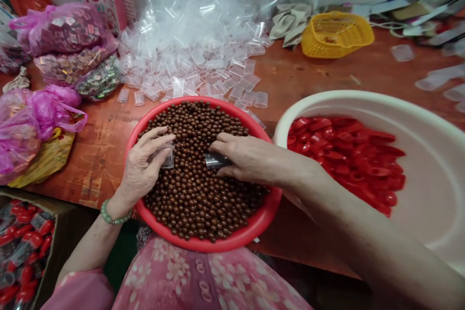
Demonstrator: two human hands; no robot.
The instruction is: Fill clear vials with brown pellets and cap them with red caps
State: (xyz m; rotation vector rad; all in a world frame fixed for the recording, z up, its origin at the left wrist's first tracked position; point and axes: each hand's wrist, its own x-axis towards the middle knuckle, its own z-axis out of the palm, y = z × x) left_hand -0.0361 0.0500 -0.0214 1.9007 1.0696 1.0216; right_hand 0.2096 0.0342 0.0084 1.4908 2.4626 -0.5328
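Observation:
A round red basin full of small brown balls sits at the table's front edge. My left hand, with a green bead bracelet on its wrist, grips a clear plastic container over the left side of the balls. On the right, my right hand is closed round another clear plastic container, its end pointing left, low against the balls. My fingers cover part of both containers, and I cannot tell whether balls are inside them.
Behind the basin rises a heap of clear containers. A white tub with red plastic parts stands right. A yellow basket is at the back; pink bags lie left. At lower left is a box of red-capped containers.

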